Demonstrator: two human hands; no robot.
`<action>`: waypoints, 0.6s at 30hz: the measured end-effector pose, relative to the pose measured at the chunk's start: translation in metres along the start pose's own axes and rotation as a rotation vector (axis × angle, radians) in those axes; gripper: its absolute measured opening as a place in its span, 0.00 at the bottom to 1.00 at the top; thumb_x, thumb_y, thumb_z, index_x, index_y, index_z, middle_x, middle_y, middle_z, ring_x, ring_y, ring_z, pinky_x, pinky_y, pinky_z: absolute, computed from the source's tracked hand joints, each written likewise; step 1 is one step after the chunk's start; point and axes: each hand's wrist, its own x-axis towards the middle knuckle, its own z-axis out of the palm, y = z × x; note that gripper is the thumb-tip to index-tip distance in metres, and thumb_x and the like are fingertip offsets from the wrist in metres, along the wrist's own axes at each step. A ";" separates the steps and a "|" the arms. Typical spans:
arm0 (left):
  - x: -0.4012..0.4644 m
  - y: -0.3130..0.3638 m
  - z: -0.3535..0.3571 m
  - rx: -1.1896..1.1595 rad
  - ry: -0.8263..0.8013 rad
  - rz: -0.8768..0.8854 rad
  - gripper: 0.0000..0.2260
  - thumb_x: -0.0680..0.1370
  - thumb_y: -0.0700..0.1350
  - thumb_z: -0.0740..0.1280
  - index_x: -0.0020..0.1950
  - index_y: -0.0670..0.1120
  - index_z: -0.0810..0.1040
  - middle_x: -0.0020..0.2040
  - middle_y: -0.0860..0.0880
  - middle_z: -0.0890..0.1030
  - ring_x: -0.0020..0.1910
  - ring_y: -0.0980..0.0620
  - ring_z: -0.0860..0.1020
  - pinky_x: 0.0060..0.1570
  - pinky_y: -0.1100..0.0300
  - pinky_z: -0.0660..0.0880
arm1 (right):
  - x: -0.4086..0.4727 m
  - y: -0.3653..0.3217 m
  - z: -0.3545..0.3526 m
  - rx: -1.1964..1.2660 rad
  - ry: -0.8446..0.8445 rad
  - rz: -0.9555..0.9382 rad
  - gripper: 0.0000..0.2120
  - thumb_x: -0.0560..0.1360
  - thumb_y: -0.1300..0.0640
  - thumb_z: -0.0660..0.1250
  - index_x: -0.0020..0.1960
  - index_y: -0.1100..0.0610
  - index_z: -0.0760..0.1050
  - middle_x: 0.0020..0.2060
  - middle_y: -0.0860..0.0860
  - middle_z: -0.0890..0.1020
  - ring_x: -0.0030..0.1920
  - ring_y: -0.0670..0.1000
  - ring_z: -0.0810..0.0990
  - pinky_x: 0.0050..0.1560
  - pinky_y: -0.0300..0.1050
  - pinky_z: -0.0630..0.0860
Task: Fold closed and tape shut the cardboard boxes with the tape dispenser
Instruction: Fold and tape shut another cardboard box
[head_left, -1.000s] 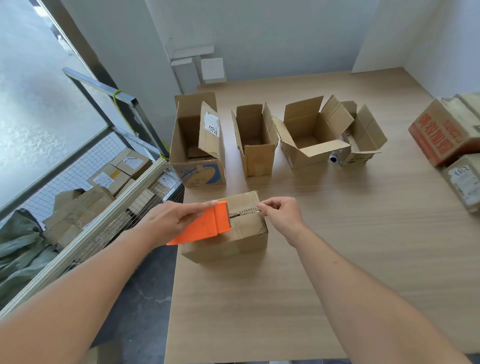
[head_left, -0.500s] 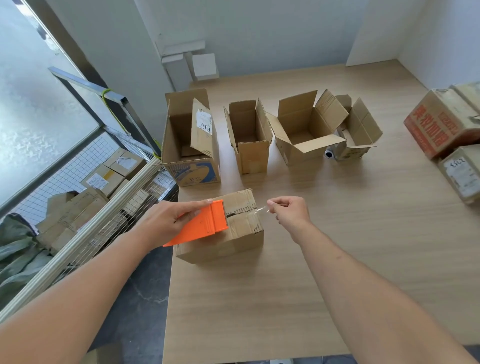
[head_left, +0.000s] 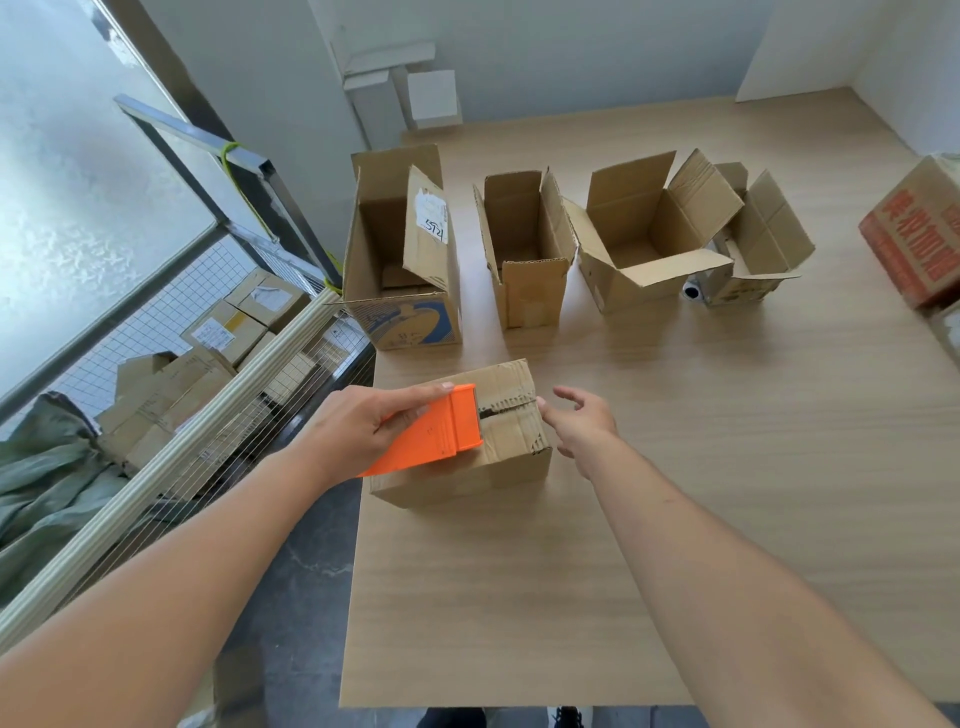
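Note:
A small closed cardboard box (head_left: 511, 457) sits near the table's left edge, its top flaps folded shut along a middle seam. My left hand (head_left: 358, 431) grips the orange tape dispenser (head_left: 441, 434), which rests on the box's top at the left end of the seam. My right hand (head_left: 579, 421) is at the box's right end with fingers spread and relaxed, a fingertip touching the top right edge at the seam. Behind stand several open boxes: a tall one (head_left: 402, 249), a narrow one (head_left: 524, 244) and a wide one (head_left: 647, 234).
The wooden table (head_left: 675, 467) stretches right and toward me. A fourth open box (head_left: 753, 244) lies behind the wide one, a red-printed carton (head_left: 914, 234) at the right edge. Left of the table a wire cart (head_left: 208, 364) holds more boxes.
My right hand has let go of the tape end it pinched and opened, dropping to the box's right edge. The dispenser stays on the box top.

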 end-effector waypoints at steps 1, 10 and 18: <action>0.000 0.000 0.000 -0.008 -0.002 -0.006 0.18 0.84 0.56 0.57 0.72 0.71 0.69 0.39 0.74 0.75 0.39 0.65 0.76 0.34 0.66 0.62 | -0.001 0.001 0.000 0.006 0.013 0.003 0.21 0.70 0.45 0.80 0.62 0.45 0.80 0.51 0.46 0.79 0.43 0.47 0.80 0.48 0.51 0.84; 0.002 0.001 -0.001 -0.008 -0.004 0.005 0.17 0.84 0.57 0.57 0.72 0.74 0.67 0.35 0.65 0.72 0.33 0.62 0.72 0.32 0.65 0.62 | -0.047 -0.013 0.026 -0.326 0.253 -0.551 0.20 0.80 0.47 0.67 0.71 0.49 0.77 0.67 0.46 0.78 0.66 0.48 0.76 0.62 0.44 0.73; 0.016 -0.009 -0.017 -0.047 -0.216 0.073 0.18 0.81 0.67 0.56 0.70 0.81 0.60 0.50 0.62 0.77 0.42 0.60 0.76 0.41 0.62 0.72 | -0.059 0.004 0.059 -0.397 0.285 -0.353 0.30 0.82 0.43 0.64 0.81 0.46 0.60 0.67 0.52 0.80 0.64 0.57 0.78 0.55 0.49 0.75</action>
